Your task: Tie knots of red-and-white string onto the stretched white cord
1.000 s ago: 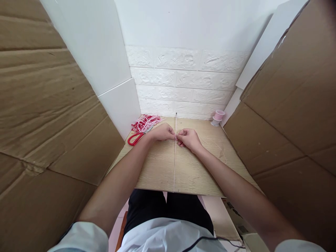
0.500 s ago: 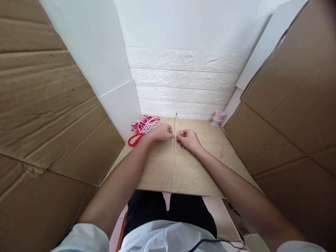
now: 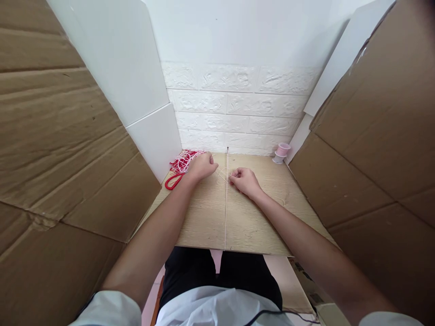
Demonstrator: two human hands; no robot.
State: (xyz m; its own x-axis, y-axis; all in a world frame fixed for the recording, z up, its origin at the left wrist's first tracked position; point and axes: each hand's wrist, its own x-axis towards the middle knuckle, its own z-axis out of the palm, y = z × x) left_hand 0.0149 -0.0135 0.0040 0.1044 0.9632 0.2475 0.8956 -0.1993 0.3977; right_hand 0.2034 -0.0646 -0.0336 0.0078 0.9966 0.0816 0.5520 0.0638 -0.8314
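Note:
A thin pale cord (image 3: pixel 226 213) runs taut down the middle of the light wooden board (image 3: pixel 258 226), from a pin at the far edge to the near edge. My right hand (image 3: pixel 243 181) pinches a loose pale thread just right of the cord. My left hand (image 3: pixel 202 166) rests fingers down on the board left of the cord, pinching the other end of that thread, which loops between the two hands.
A tangle of red and white threads (image 3: pixel 183 160) and red-handled scissors (image 3: pixel 173 181) lie at the board's far left. A pink thread spool (image 3: pixel 282 151) stands at the far right corner. Cardboard walls (image 3: pixel 68 149) close in both sides.
My left hand has moved left and away from the cord, drawing the thread into a loop. My right hand has stayed almost still.

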